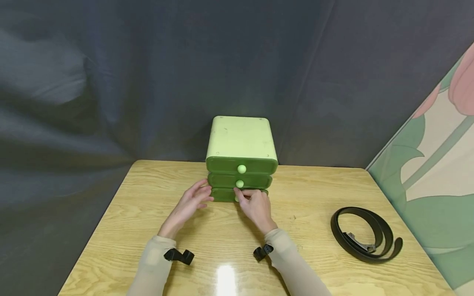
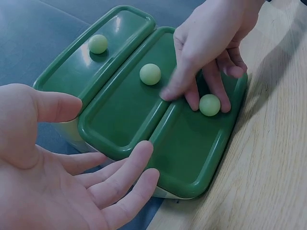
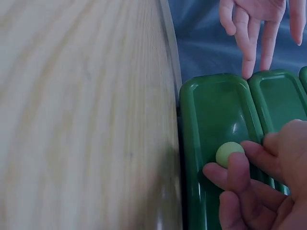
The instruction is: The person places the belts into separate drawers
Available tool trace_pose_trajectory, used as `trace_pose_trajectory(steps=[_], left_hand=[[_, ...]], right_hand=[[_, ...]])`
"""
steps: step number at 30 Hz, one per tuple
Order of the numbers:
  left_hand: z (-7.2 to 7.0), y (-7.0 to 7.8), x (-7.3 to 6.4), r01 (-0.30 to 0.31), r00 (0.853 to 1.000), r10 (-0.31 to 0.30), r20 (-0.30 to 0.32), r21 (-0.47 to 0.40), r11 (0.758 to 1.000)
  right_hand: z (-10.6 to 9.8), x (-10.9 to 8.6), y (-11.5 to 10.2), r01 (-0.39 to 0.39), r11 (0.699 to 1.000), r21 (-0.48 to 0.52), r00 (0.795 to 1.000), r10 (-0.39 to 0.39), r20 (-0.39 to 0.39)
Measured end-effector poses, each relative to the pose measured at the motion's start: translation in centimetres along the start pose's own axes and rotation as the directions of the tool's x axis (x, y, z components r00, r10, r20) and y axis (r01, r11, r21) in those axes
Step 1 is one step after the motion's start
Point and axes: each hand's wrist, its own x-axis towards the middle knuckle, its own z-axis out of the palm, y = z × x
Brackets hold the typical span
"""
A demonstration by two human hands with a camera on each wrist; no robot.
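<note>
A small three-drawer box (image 1: 241, 135) with a pale green top and dark green drawer fronts stands at the back of the table. Each front has a round light-green knob. My right hand (image 1: 256, 207) is at the bottom drawer, fingers curled about its knob (image 3: 229, 154); in the left wrist view the thumb looks apart from that knob (image 2: 209, 105). Spread fingers of my left hand (image 1: 189, 203) are at the box's left side, their tips by the edges of the lower drawers (image 2: 187, 158). All three drawers look closed.
A coiled black belt (image 1: 364, 234) with a metal buckle lies at the right of the wooden table (image 1: 122, 230). Behind the table hangs a dark curtain (image 1: 237, 61). A flower-patterned panel (image 1: 440, 172) borders the right side.
</note>
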Motion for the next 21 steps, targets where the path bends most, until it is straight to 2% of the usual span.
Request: trace_pose_trajectory(steps=[7, 14, 21], left_hand=[[-0.13, 0.04, 0.04, 0.004, 1.0, -0.004, 0.01, 0.001, 1.0], [-0.16, 0.23, 0.26, 0.009, 1.0, -0.009, 0.021, 0.016, 1.0], [0.14, -0.11, 0.26, 0.011, 1.0, -0.011, -0.019, 0.01, 1.0]], right_hand=[[-0.16, -0.16, -0.39, -0.013, 1.0, 0.021, 1.0, 0.012, 0.019], [-0.42, -0.36, -0.14, 0.052, 0.999, -0.014, 0.997, -0.051, 0.053], [-0.62, -1.04, 0.35, 0.104, 0.995, 0.012, 0.989, -0.104, 0.108]])
